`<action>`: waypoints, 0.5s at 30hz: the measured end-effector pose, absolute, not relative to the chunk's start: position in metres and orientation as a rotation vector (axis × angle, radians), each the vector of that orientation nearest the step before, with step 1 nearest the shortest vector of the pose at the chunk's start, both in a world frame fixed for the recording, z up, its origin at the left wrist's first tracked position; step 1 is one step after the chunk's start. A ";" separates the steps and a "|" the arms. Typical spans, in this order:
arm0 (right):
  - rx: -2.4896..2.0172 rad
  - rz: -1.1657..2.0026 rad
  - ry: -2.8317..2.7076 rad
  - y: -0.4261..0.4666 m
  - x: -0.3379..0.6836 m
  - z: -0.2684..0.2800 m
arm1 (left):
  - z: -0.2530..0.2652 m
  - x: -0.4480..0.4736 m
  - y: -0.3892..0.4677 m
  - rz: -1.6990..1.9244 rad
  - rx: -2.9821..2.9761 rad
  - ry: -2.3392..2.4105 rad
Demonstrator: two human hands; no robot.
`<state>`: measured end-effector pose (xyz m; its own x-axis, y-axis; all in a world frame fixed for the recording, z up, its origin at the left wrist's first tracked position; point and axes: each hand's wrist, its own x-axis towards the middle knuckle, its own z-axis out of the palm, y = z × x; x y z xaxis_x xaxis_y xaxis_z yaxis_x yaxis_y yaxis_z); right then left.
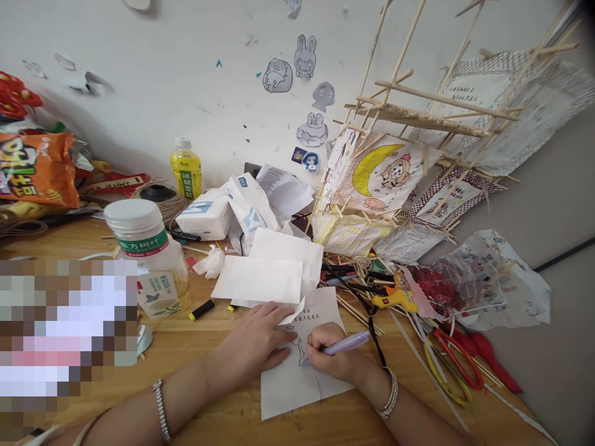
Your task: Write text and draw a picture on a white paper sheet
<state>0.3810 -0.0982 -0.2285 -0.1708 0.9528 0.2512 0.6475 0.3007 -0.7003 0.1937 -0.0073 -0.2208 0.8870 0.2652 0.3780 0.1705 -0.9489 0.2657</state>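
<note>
My right hand [333, 354] grips a light purple pen [349, 342], its lower end against a white sheet of paper [290, 395] on the wooden table. Handwritten characters run across the upper part of the sheet, with a thin black line drawing below them. My left hand [255, 337] lies with outstretched fingers over the sheet's left edge, beside the drawing. Just beyond it, several blank white sheets [263, 279] overlap the top of the drawn sheet. A black marker cap [201, 310] lies left of these sheets.
A clear jar with a white lid [149, 260], a yellow drink bottle [186, 170] and tissue packs [207, 214] stand behind. At right are a stick frame with drawn panels [379, 173], a yellow glue gun [395, 299], red-handled scissors [460, 359] and loose sticks.
</note>
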 end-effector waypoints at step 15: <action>-1.499 0.617 -1.878 -0.098 0.382 -0.228 | -0.218 0.193 -0.008 0.594 2.820 0.337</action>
<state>0.3817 -0.0980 -0.2280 -0.1361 0.9712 0.1954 0.6661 0.2357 -0.7076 0.1929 -0.0080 -0.2182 0.8907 0.2713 0.3648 0.1737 -0.9446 0.2783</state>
